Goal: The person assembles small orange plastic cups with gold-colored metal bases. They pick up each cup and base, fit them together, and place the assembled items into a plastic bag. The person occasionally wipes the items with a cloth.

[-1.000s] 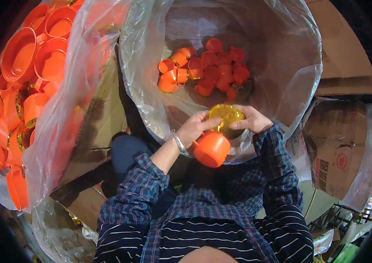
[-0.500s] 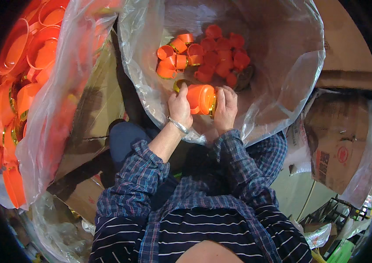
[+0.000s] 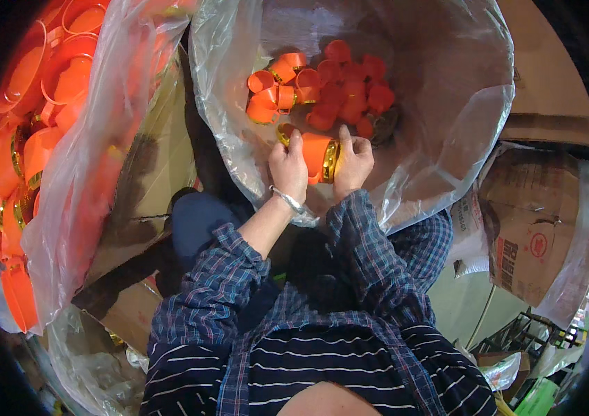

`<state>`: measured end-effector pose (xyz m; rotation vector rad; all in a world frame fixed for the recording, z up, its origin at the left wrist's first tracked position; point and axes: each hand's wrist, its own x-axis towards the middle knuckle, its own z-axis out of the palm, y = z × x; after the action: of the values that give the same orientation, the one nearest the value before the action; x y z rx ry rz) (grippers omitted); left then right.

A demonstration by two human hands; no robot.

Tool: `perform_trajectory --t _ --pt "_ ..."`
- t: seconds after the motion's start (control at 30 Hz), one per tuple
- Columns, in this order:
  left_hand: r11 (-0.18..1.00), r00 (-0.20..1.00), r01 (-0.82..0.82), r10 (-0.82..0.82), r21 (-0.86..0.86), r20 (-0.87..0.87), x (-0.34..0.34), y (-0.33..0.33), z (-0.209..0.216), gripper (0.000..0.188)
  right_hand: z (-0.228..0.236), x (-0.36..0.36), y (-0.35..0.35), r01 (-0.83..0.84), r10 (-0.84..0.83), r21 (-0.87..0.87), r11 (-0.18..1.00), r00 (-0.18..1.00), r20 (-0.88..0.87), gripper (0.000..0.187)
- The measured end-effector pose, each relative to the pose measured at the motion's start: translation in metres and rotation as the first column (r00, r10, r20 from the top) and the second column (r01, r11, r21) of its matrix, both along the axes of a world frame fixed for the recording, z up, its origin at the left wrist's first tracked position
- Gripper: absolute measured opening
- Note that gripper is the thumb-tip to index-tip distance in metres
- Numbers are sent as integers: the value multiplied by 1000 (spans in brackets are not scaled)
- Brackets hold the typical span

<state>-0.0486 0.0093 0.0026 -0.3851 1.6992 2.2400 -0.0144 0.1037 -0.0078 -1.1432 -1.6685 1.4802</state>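
Observation:
An orange plastic cup with a shiny gold band is held sideways between my two hands, over the near edge of a container lined with clear plastic. My left hand is closed on one end of the cup, thumb along its side. At the gold-banded end, my right hand grips it with the thumb up. Just beyond, several orange cups lie in a loose heap in the container, some showing gold bands. A bit of gold shows by my left fingertips; what it belongs to is partly hidden.
The clear plastic liner drapes over the container's rim toward my knees. At the left, a large clear bag bulges beside many orange cups. Cardboard boxes stand at the right, and a cardboard flap lies between bag and container.
The cup has turned between my hands, so more of its gold band shows. My right hand has shifted slightly left and wraps further around its end. The heaped cups look the same.

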Motion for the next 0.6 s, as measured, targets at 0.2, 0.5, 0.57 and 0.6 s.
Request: perform_trajectory --t 0.2,0.5,0.57,0.6 --pt "1000 998 -28 28 -7 -50 -2 -1 3 35 4 23 -30 -323 302 520 791 945 128 39" --pt "922 927 60 -194 383 322 -17 -13 -8 29 22 34 7 -569 638 802 181 689 345 67" --pt "959 968 99 -156 267 199 -12 -11 -5 30 27 36 17 -686 686 705 183 602 408 64" --pt "985 992 119 -124 128 30 -9 -8 -2 30 29 36 19 -662 700 699 272 634 328 61"
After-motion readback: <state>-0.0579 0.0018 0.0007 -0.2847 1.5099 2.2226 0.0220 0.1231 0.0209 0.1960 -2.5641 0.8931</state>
